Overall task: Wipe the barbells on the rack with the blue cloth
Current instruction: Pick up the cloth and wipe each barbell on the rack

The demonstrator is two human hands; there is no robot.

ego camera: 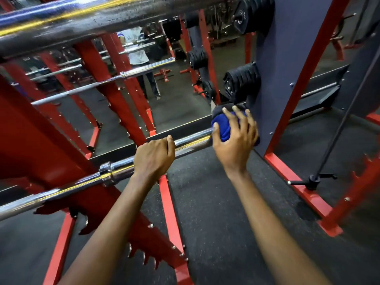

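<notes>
A chrome barbell (191, 141) lies across the notched hooks of a red rack (37, 136), running from eight o'clock up toward two o'clock across the middle of the view. The left hand (154, 157) grips its thick sleeve from above, fingers curled together over the far side and the thumb tip showing on top, just to the two o'clock side of the collar. The blue cloth (223, 128) is bunched over the sleeve's end, right of centre, and the right hand (234, 140) clasps it there, fingers spread apart and bent round the fabric, thumb pressed to its near edge. Black weight plates (242, 82) sit on pegs at twelve o'clock from that hand. A second, darker barbell (102, 21) crosses the top of the view, blurred. Speckled black rubber floor (216, 192) lies beneath both forearms.
</notes>
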